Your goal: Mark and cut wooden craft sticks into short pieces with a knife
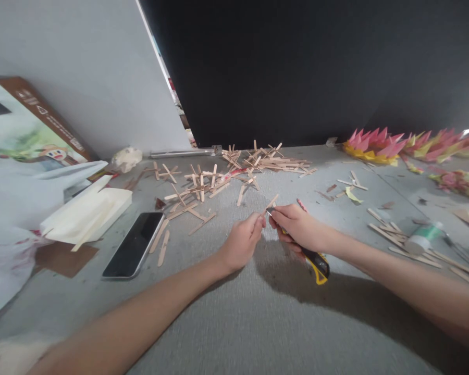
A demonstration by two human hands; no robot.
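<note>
Stick of pale wood (272,201) is pinched between the fingertips of the left hand (245,237), and its free end points away from the person and toward the right. From where I stand, it is the left hand that has the stick; the right hand (297,224) is just beside, with its fingertips near to the left ones. This right hand is closed around a utility knife (318,265), the thumb reaching forward toward the blade. The knife lies crosswise to the stick: its blade end is close at the left fingertips, while the black and yellow handle comes out under the right hand, back toward the person and to the right. In my judgement, all depends on this crossing, so near to the left fingers. Whether the edge touches the wood I cannot tell, for it is too small.

Beyond both hands, well apart from them, there is a heap of loose sticks (285,163). Beyond the left hand and more to its left are some crossed sticks (201,183). To the left of the left hand a phone (133,245) lies flat, and farther the same way is a pale tray (119,200). To the right of the right hand I see a white and green container (424,238) among thin sticks, and farther beyond it a pink paper flower (375,146). Everything rests on a grey surface (219,328).
</note>
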